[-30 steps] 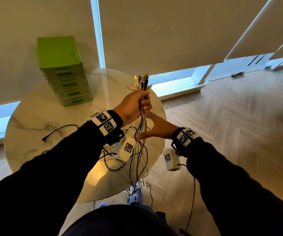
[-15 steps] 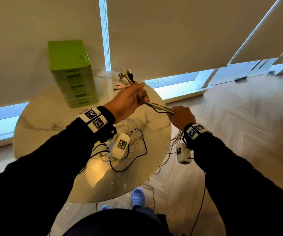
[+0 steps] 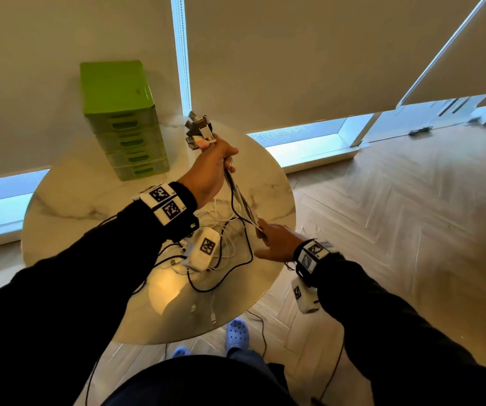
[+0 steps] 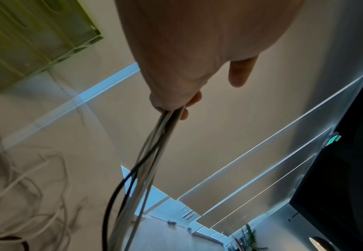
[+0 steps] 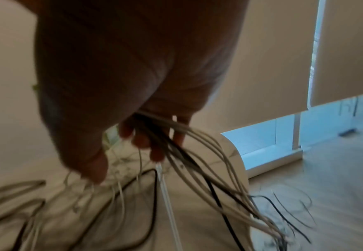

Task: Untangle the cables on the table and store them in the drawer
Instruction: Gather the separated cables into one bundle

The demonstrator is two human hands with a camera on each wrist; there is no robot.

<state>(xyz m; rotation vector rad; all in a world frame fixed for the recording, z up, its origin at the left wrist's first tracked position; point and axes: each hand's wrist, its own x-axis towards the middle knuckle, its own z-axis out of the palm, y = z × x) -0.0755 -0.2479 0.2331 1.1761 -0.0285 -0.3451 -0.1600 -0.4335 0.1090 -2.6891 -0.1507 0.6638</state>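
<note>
My left hand (image 3: 221, 161) is raised over the round marble table (image 3: 83, 200) and grips a bundle of cables (image 3: 240, 200) near its end. The plugs (image 3: 199, 128) stick out above the fist. The bundle slants down to my right hand (image 3: 269, 237) by the table's right side. In the right wrist view the strands (image 5: 197, 163) run between the curled fingers (image 5: 142, 142) of that hand. The left wrist view shows the cables (image 4: 150, 152) leaving my fist (image 4: 176, 76). A green drawer unit (image 3: 124, 124) stands at the table's back, all drawers closed.
Loose black and white cables (image 3: 230, 259) lie coiled on the table below my left wrist. Some strands (image 5: 283, 203) trail over the table's right edge (image 5: 238, 161) onto the wooden floor (image 3: 397, 215). Blinds and low windows stand behind the table.
My left hand has swung the plug end up and back toward the drawer unit. My right hand has slid down along the bundle, and more slack now lies on the table.
</note>
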